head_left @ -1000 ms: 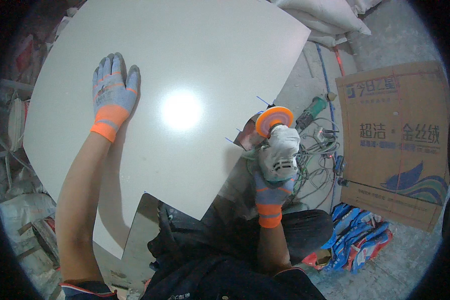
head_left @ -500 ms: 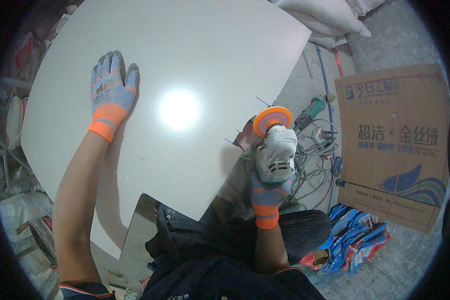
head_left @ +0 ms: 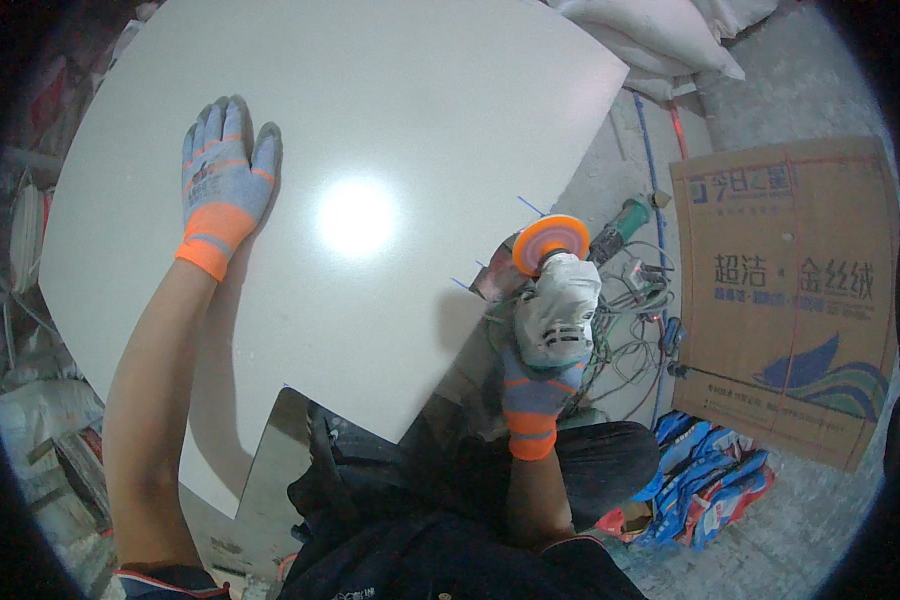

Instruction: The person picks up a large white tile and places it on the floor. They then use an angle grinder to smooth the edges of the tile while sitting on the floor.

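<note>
A large pale tile (head_left: 400, 330) with notches cut in its edges lies before me. My left hand (head_left: 225, 175), in a grey and orange work glove, rests flat on its left part with fingers stretched out. In the same kind of glove, my right hand (head_left: 542, 390) is wrapped round the body of a dusty white angle grinder (head_left: 555, 315). An orange disc (head_left: 551, 244) on the grinder is at the curved notch in the tile's right edge. Short blue marks show beside that notch. The grinder hides most of my right fingers.
Right of the tile, a green power tool (head_left: 625, 222) lies among tangled cables (head_left: 620, 330). Farther right is a flat brown cardboard sheet (head_left: 790, 300). Blue and red plastic bags (head_left: 705, 485) lie near my knee; white sacks (head_left: 660, 40) are piled at the far right.
The grinder and my right hand have shifted very slightly to the right. My left hand stays flat in about the same place on the tile.
</note>
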Tool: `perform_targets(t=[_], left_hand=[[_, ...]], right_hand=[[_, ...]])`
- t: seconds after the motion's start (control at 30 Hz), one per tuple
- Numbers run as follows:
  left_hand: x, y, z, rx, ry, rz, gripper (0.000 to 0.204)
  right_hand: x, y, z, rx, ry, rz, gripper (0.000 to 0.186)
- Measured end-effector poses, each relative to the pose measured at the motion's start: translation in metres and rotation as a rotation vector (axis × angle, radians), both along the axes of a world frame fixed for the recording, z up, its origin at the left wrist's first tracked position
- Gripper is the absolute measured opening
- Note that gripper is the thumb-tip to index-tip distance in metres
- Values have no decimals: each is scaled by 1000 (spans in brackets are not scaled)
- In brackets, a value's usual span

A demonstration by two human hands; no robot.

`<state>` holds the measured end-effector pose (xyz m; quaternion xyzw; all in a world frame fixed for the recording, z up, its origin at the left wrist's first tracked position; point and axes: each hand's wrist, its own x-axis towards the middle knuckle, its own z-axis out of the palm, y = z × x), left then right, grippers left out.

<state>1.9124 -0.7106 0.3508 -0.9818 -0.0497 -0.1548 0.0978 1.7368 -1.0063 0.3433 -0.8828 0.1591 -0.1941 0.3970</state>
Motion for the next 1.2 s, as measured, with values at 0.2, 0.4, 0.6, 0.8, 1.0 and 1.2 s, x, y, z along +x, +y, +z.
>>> perform_targets(t=[0.2,0.4,0.6,0.8,1.0,1.2], left_hand=[[0,1,1,-4,-1,-14,59],[0,-1,3,-6,-10,-21,58],[1,-2,0,5,-31,-12,57],[0,1,-2,28,-45,-15,57],[4,-1,-2,41,-29,4,56],[3,0,-1,41,-20,16,54]], right_hand=[[0,-3,0,-178,204,12,49],[-2,-1,-2,224,144,-1,39],[-6,-5,-5,289,110,69,38],[-3,-10,-15,571,33,102,33],[-3,-12,-14,229,112,48,31],[0,-13,-9,131,127,91,31]])
